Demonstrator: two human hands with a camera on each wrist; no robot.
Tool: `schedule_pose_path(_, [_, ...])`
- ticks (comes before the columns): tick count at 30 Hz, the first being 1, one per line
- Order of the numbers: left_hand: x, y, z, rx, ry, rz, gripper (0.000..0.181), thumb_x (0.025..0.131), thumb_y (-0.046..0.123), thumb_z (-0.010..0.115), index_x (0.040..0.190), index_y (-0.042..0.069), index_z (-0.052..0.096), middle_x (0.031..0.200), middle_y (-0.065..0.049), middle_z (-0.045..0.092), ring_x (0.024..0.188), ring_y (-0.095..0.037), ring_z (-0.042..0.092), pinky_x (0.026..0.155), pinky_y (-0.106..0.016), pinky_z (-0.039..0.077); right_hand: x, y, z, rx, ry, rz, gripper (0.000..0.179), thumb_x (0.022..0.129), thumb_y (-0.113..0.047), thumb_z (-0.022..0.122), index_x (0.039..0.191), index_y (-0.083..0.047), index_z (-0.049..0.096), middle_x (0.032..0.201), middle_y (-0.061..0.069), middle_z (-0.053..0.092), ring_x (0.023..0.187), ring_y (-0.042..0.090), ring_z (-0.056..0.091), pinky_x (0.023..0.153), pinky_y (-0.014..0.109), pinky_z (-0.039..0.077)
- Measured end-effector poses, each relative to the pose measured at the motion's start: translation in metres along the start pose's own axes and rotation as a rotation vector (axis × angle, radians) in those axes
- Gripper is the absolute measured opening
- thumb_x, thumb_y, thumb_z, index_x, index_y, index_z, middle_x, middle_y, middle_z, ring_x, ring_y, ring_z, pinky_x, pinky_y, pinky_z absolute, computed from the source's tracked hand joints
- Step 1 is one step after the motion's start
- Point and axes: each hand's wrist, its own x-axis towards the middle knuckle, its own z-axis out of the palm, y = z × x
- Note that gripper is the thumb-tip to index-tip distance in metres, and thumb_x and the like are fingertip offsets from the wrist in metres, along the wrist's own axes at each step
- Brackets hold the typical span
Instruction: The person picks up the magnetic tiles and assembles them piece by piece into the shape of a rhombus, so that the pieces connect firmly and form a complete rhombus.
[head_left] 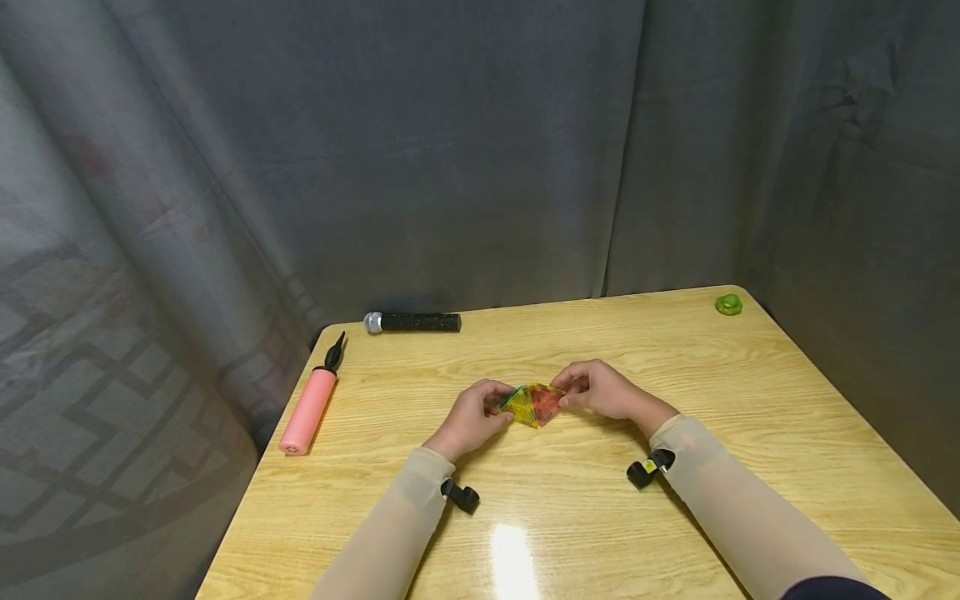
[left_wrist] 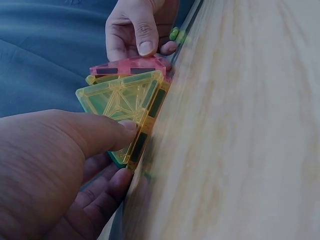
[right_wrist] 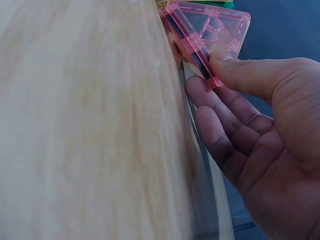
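My left hand (head_left: 474,414) pinches a translucent yellow triangular magnetic tile (left_wrist: 117,100) between thumb and fingers. A green tile (left_wrist: 118,159) shows along its lower edge, behind the yellow one. On the other side, my right hand (head_left: 606,390) holds a translucent red magnetic tile (right_wrist: 220,31), its thumb on the face and fingers at the edge. The red and yellow pieces meet between the hands, tilted and close over the table. Dark magnets show inside their edges. In the left wrist view the yellow tile partly hides the red one.
A pink balloon pump (head_left: 309,412) with a black nozzle lies at the table's left edge. A black microphone (head_left: 420,322) lies along the back edge. In the far right corner sits a small green object (head_left: 728,304). Grey curtains (head_left: 465,150) surround the wooden table (head_left: 750,383).
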Motion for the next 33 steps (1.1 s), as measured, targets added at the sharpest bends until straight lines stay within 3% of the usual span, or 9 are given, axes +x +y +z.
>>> schedule_pose_path(12, [-0.0005, -0.0014, 0.0012, -0.009, 0.003, 0.001, 0.040, 0.095, 0.007, 0.079, 0.132, 0.016, 0.068, 0.122, 0.003, 0.065, 0.104, -0.013, 0.065, 0.086, -0.028, 0.057, 0.0004, -0.0008, 0.0002, 0.089, -0.009, -0.047, 0.026, 0.092, 0.001, 0.079, 0.117, -0.006, 0.075, 0.103, 0.009, 0.073, 0.086, 0.026, 0.071, 0.067, 0.030, 0.058])
schedule_pose_path(18, [0.0002, -0.0012, 0.0025, -0.020, 0.011, 0.007, 0.040, 0.094, 0.007, 0.080, 0.131, 0.016, 0.069, 0.122, 0.003, 0.065, 0.103, -0.011, 0.065, 0.085, -0.026, 0.057, 0.0003, -0.0006, 0.0000, 0.065, 0.003, -0.022, 0.024, 0.092, -0.002, 0.079, 0.115, -0.009, 0.077, 0.100, 0.008, 0.074, 0.086, 0.025, 0.070, 0.067, 0.029, 0.056])
schedule_pose_path(33, [0.0037, 0.0051, 0.0060, -0.028, 0.060, 0.006, 0.034, 0.095, 0.007, 0.079, 0.128, 0.014, 0.072, 0.117, 0.001, 0.068, 0.096, -0.011, 0.066, 0.080, -0.025, 0.058, 0.0018, 0.0011, -0.0030, -0.006, 0.087, -0.072, 0.022, 0.092, -0.005, 0.081, 0.112, -0.013, 0.080, 0.104, 0.003, 0.073, 0.085, 0.022, 0.065, 0.071, 0.030, 0.054])
